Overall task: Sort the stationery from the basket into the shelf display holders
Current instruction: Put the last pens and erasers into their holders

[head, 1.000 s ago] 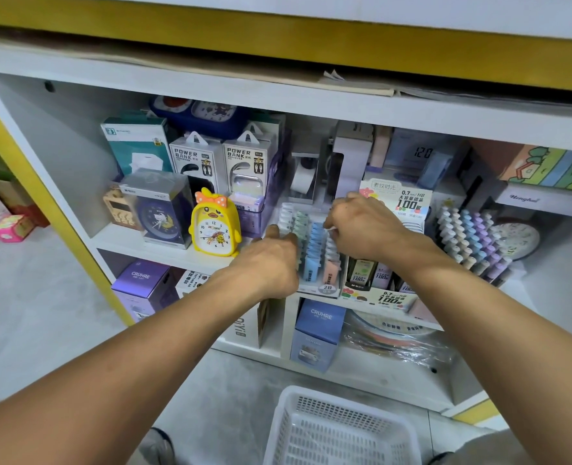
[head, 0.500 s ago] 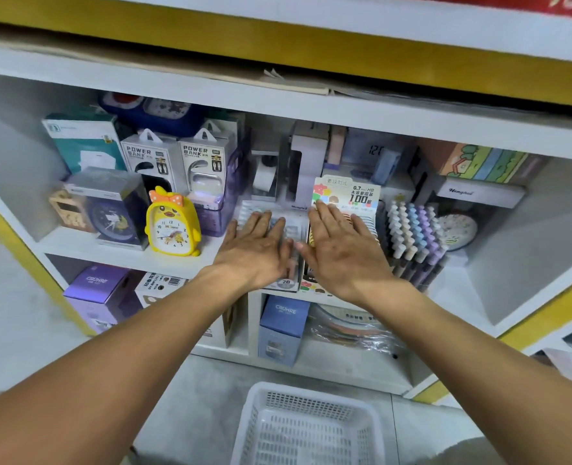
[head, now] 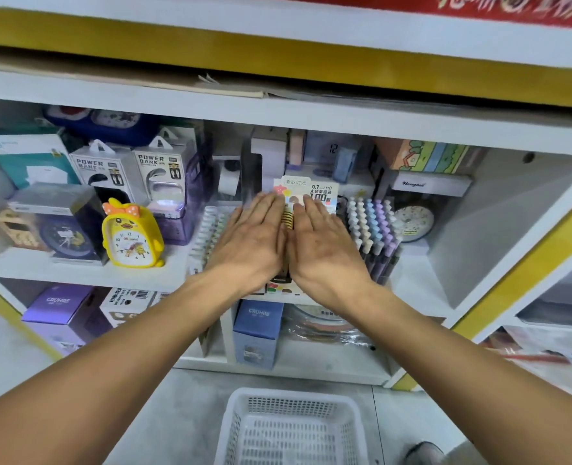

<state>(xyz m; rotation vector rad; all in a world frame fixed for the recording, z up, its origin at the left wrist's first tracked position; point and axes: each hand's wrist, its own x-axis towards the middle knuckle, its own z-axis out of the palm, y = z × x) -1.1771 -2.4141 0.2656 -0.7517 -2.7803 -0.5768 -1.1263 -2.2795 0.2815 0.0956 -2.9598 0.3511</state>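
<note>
Your left hand (head: 251, 243) and right hand (head: 321, 246): fingers straight, flat side by side over pencil-lead display box (head: 311, 191), reading "0.7 HB 100". Pastel pen holder (head: 373, 226) just right. Yellow duck clock (head: 130, 234) and "POWER BANK" boxes (head: 158, 169) left. White basket (head: 291, 427) on floor below.
</note>
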